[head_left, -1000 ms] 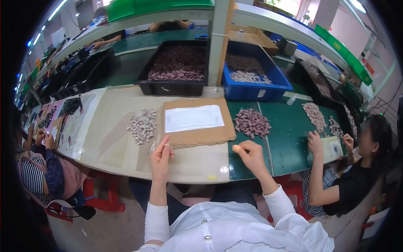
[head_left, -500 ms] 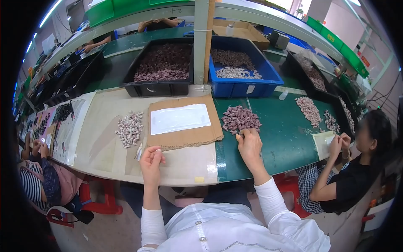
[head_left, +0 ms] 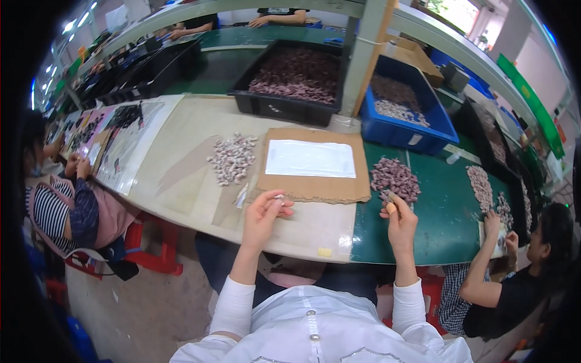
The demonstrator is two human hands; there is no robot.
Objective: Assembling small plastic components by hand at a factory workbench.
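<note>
My left hand is closed in a pinch beside the lower left corner of a cardboard sheet. A small whitish piece shows at its fingertips. At the near edge of a pile of small mauve pieces, my right hand is also pinched. One of its fingers has a yellowish tip cover; what it grips is too small to make out. A white sheet under clear film lies on the cardboard. Left of it spreads a pile of small whitish pieces.
Behind stand a black bin of dark mauve pieces and a blue bin of brown and whitish ones, with a post between. Co-workers sit at left and right. A small bottle stands at right.
The whole view has shifted, so the table appears farther right. My left hand has moved slightly right toward the cardboard's lower edge. My right hand stays by the mauve pile, its wrist turned more upright.
</note>
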